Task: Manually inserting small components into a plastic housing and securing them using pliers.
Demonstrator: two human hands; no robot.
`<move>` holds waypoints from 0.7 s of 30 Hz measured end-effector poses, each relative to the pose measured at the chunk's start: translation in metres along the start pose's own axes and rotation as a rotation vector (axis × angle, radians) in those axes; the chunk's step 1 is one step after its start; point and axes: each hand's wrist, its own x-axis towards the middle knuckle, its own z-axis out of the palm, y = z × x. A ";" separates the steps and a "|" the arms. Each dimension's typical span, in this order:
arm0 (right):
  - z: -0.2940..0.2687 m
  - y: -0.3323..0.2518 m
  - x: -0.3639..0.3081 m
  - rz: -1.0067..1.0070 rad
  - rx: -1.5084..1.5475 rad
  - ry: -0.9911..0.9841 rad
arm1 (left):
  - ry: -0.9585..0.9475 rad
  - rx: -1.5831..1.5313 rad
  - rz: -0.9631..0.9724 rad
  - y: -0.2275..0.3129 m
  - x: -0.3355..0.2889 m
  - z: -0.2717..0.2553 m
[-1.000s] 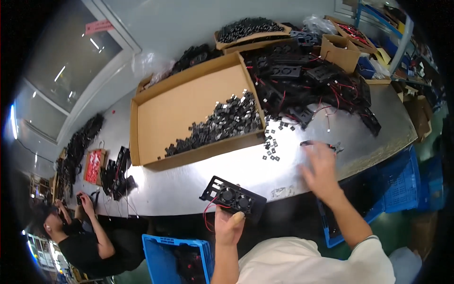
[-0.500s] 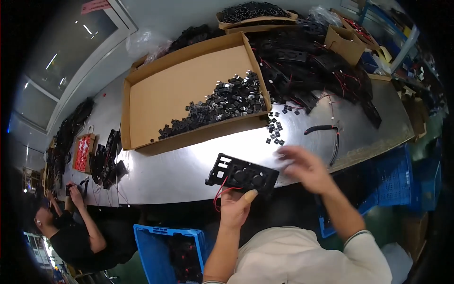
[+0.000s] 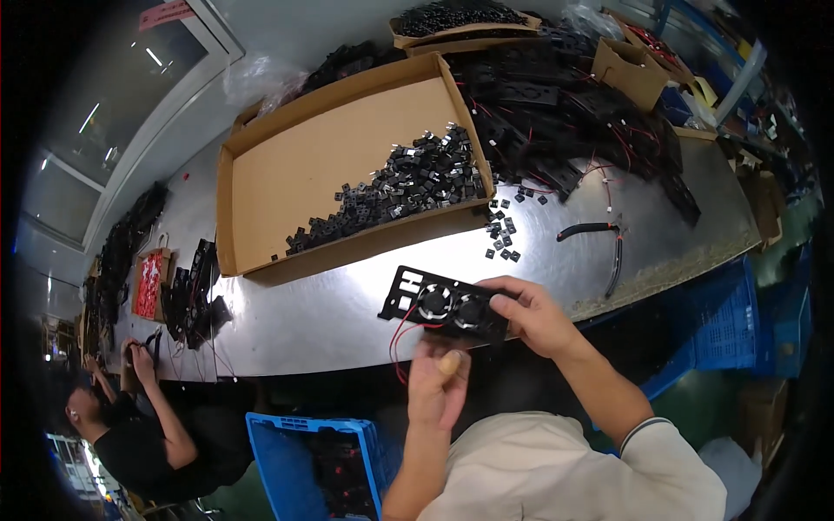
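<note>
A black plastic panel [image 3: 407, 286] with two round fans and square cutouts is held tilted above the table's front edge. My right hand [image 3: 540, 319] is closed on its right end, thumb on top. Thin red wires [image 3: 396, 352] hang from the panel's left part. Just below the panel is my left hand [image 3: 439, 386], apart from it, fingers loosely spread and partly blurred, with a tan cover on the thumb. Nothing shows in that hand.
A shallow cardboard tray [image 3: 300, 156] holds many small black parts [image 3: 408, 182]; several lie beside it. Black-and-red pliers [image 3: 617, 234] rest at right, near piled black panels [image 3: 556, 113]. A blue crate [image 3: 261, 443] stands below. A co-worker [image 3: 130, 443] sits at left.
My right hand has come in from the right and taken hold of the panel's right end. My left hand has let go and dropped slightly below it.
</note>
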 end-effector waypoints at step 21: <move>0.035 -0.010 0.023 0.213 -0.078 -0.254 | -0.351 0.736 0.081 0.067 -0.008 0.011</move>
